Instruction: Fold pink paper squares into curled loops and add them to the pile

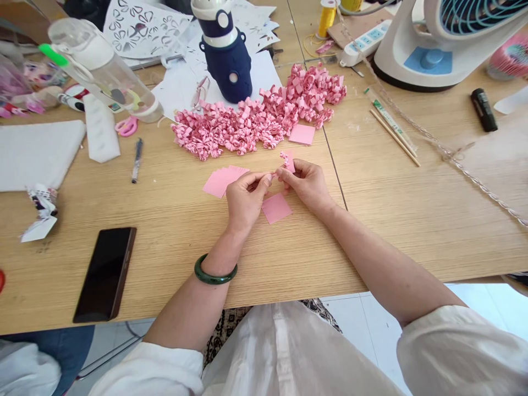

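My left hand and my right hand meet over the table, fingertips pinched close together. Between them is a small piece of pink paper, mostly hidden by the fingers, with a curled, fringed edge standing up at my right fingers. A fan of pink paper squares lies beside my left hand. Below my fingers rests another pink square. Beyond the hands stretches a heap of curled pink paper pieces, with a pink square stack at its near right edge.
A navy bottle stands behind the heap, and a clear bottle is at left. A phone lies near the front edge. Chopsticks, a twisted cord, a marker and a fan occupy the right side.
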The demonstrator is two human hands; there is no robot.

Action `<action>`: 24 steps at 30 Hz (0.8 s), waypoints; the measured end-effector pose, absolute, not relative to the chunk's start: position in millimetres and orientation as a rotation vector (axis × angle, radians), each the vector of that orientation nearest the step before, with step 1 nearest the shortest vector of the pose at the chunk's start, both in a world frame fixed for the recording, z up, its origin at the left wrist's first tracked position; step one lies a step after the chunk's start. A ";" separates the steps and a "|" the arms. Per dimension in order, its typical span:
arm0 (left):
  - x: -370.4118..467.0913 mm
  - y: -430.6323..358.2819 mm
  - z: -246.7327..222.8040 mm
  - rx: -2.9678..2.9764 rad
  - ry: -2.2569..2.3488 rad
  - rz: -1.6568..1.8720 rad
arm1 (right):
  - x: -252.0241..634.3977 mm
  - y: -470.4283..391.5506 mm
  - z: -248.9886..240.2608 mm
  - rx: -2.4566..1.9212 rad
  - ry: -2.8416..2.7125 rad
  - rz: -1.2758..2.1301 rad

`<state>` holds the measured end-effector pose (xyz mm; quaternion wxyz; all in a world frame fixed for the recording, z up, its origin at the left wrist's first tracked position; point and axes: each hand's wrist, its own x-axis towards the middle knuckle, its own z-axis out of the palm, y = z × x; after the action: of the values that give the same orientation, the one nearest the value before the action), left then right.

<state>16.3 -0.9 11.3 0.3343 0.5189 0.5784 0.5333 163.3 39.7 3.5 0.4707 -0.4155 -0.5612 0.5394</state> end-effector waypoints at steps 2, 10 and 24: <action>15.4 -0.8 11.1 1.360 1.504 1.394 | 163.2 39.6 3.7 -1.010 -1.369 1.329; 14.7 0.5 11.7 1.365 1.535 1.405 | 164.0 36.7 9.3 -1.016 -1.375 1.356; 11.7 3.1 6.6 1.383 1.532 1.453 | 164.5 34.6 12.1 -0.980 -1.284 1.428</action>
<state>11.7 3.1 6.6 0.3040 0.5221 0.5781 0.5483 164.5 34.6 12.1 0.4733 -0.4003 -0.5247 0.5835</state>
